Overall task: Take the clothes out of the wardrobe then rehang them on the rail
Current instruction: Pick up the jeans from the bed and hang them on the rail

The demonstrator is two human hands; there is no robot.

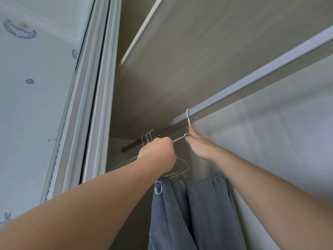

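While the white wire hanger (188, 118) hooks over the rail (252, 77), which runs 8 to 2 o'clock, right hand (200, 147) pinches its neck, nearer the hook; left hand (158, 154) clenches its shoulder. Blue-grey garment (191, 210) hangs at 6 o'clock.

Blue-grey on beige and white.
The garment (191, 210) is plain blue-grey, the wire hanger (188, 120) white, the rail (261, 73) light grey with lengthwise ribs, the wardrobe panel (180, 60) faint beige woodgrain, the wallpaper (36, 109) pale blue with navy wreath and wheel motifs.
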